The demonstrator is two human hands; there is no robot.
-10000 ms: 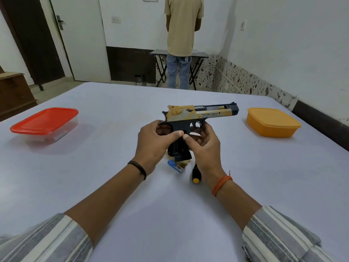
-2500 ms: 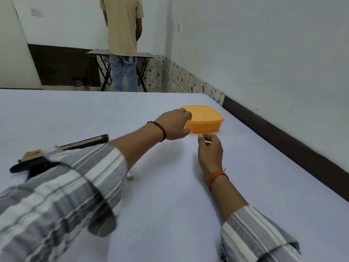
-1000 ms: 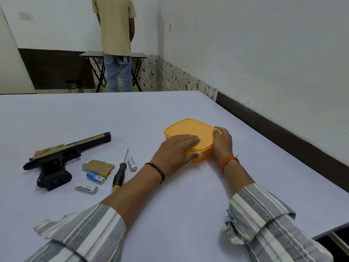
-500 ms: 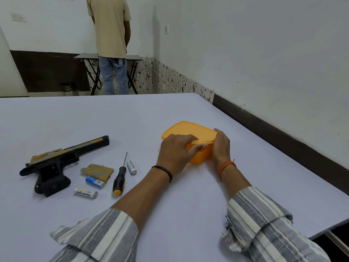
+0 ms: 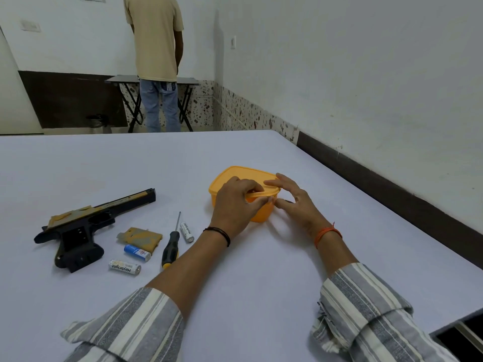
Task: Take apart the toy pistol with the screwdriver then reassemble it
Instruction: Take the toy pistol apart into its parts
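Pistol parts to the left on the counter (image 5: 261, 296), a lidded box to the right.

The toy pistol (image 5: 86, 228) lies far left; right of it sit a loose cover plate (image 5: 139, 236) and two batteries (image 5: 137, 252) (image 5: 124, 267) nearer the person. The screwdriver (image 5: 171, 246) lies right of these, a third battery (image 5: 187, 232) just beside its shaft. Farther right stands the box (image 5: 236, 178), the left hand (image 5: 234, 207) on its near side and the right hand (image 5: 295, 202) at its right. Behind the counter, a person (image 5: 155, 61) stands at a small table (image 5: 122, 79).

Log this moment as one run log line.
step: opening orange container | left hand: pinching lid corner | right hand: beside container | pistol, screwdriver: on table
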